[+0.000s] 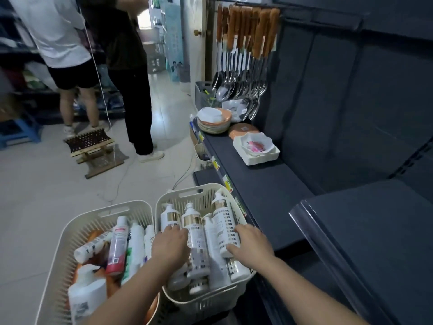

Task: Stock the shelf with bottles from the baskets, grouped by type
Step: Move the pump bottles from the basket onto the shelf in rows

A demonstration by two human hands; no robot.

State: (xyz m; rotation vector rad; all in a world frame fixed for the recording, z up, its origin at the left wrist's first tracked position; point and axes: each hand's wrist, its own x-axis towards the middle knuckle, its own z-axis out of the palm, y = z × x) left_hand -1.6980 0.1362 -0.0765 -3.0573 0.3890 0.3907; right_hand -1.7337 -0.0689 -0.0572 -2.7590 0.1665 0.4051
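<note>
Hands both down in the right basket (187, 195) now! The right hand (251, 245) is clamped on a tall white bottle (222, 219), thumb across its front and fingers round its far side; the bottle leans pump-up against the basket's far wall. The left hand (171, 245) lies over a gold-banded bottle (167, 218) with its fingers bent down onto it, but whether it truly grips I cannot tell. Between the two hands sits another gold-banded pump bottle (194, 231), with more white bottles packed beneath and beside it.

Just to the left, touching this basket, stands the left basket (77, 221), a jumble in there: a pink bottle (117, 245), white bottles, a big white jug (86, 294) near the front. Both baskets rest on the pale tiled floor.

To the right runs the dark shelf (257, 184), bare of bottles along its near stretch. Farther along it, a floral dish (256, 144) in a white tray, then a stack of plates (214, 123), and wooden-handled ladles (243, 66) hanging above. Across the aisle, two people (70, 43) stand by a low wooden stool (91, 141).
</note>
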